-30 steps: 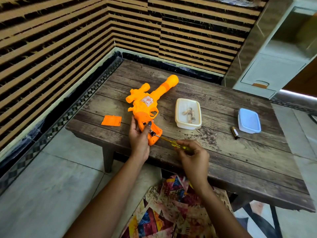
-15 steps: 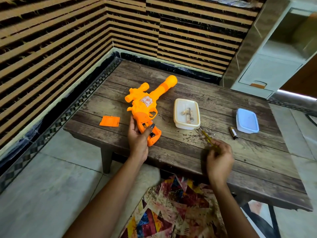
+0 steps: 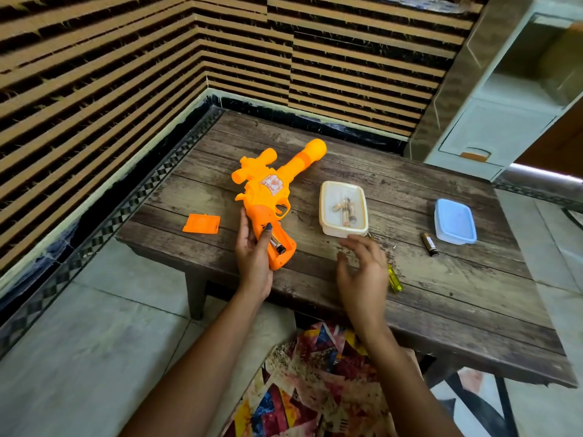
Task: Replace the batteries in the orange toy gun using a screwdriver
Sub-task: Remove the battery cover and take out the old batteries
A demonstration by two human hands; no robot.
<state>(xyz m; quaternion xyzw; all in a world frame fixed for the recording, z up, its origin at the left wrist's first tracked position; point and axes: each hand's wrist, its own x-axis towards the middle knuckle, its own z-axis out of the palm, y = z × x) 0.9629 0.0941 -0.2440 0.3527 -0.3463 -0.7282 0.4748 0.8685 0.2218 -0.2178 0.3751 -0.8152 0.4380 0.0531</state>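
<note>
Two hands are over the wooden table point(image 3: 441, 298). The left hand point(image 3: 254, 258) grips the handle of the orange toy gun point(image 3: 268, 197), which lies flat on the table, with the thumb on its open battery compartment. The right hand point(image 3: 362, 272) holds nothing, fingers relaxed, partly over the screwdriver point(image 3: 395, 280), which lies near the white container point(image 3: 325, 212).

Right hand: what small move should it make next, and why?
Probably reach across to the toy gun and pull out the battery seated in its open grip. The orange cover lies off beside the gun, the screwdriver lies on the table, the right hand is empty, and the left hand steadies the grip.
</note>
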